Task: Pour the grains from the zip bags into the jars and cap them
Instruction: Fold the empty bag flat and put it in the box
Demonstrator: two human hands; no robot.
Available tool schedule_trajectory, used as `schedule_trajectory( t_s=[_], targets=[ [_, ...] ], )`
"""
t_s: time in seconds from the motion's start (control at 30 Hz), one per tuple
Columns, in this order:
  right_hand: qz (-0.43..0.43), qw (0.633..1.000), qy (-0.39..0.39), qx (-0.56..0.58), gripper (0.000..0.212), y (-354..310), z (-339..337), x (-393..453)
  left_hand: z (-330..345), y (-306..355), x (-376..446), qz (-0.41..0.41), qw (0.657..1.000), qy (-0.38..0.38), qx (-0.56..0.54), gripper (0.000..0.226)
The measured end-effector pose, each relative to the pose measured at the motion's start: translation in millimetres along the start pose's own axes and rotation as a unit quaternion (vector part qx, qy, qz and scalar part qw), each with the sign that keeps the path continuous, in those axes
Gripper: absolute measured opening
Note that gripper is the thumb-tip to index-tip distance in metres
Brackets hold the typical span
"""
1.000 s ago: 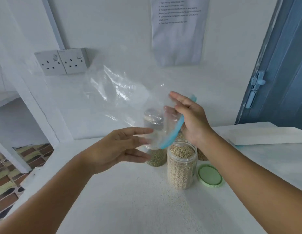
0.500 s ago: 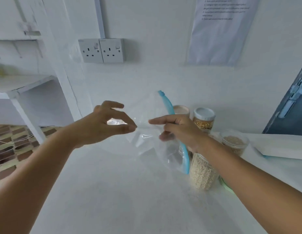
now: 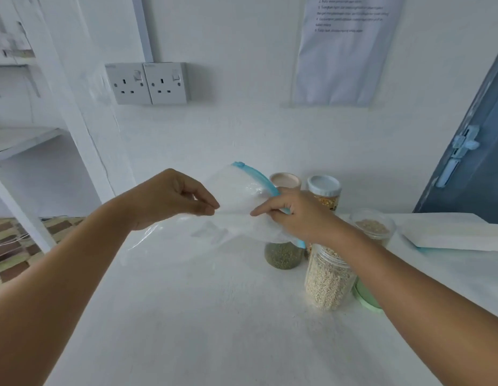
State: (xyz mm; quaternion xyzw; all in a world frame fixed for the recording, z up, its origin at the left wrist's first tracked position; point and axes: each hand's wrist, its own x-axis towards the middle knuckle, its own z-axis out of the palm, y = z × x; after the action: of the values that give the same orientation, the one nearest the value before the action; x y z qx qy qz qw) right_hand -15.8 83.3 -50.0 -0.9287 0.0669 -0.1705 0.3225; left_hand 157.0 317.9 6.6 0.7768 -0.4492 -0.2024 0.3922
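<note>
Hands drawn apart since earlier, stretching zip bag [image 3: 236, 201] flatter (empty).

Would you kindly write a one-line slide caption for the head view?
Both hands, left and right, hold an empty zip bag above the white counter, beside grain jars.

Clear zip bag [image 3: 236, 190] with blue zip strip [image 3: 256, 176], empty, held crumpled above the counter. Open jar [image 3: 328, 277] of pale grains at front right, its green lid [image 3: 366, 295] lying just beside it. Jar of green grains [image 3: 282, 256] stands behind, its top hidden. Further back: beige-capped jar [image 3: 285, 181], blue-capped jar [image 3: 324, 192] of yellow grains, and a clear-topped jar [image 3: 373, 227] of tan grains
</note>
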Motion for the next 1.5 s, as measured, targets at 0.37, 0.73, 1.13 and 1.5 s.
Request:
schedule_trajectory(
  t_s=[0.37,0.73,1.13,1.5],
  targets=[
    [0.047,0.924,0.283,0.253,0.034,-18.5,18.5,-8.1,-31.3,8.2,-3.6,0.06,0.92,0.155,-0.355,0.012],
    [0.049,0.877,0.131,0.46,0.028,-40.9,-3.7,16.0,-42.7,-6.7,-13.6,0.025,0.883,0.172,-0.437,0.008],
    [0.085,0.807,0.171,0.559,0.029,-26.7,-65.5,-17.6,5.6,43.6,6.6,0.014,0.87,0.169,-0.462,0.039],
    [0.116,0.793,0.184,0.569,0.032,77.6,-189.8,-108.6,147.8,172.5,38.5,0.003,0.873,0.2,-0.444,0.03]
  ],
)
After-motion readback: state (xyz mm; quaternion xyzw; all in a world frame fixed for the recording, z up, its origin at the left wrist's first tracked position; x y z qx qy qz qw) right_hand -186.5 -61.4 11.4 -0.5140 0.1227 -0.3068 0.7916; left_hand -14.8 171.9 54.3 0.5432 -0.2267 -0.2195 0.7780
